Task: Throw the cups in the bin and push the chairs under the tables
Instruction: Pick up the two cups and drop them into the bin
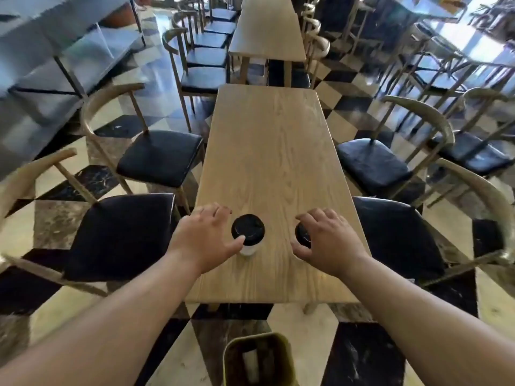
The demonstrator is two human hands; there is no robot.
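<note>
Now both arms are reaching forward: the left hand [206, 235], open, is touching one cup [247, 233] near the table's [267, 151] near edge; the right hand [328, 240], fingers spread, is covering the other cup [302, 235].

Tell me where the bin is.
The bin stands on the floor at the bottom centre of the head view, just off the table's near end, between the person's forearms.
</note>
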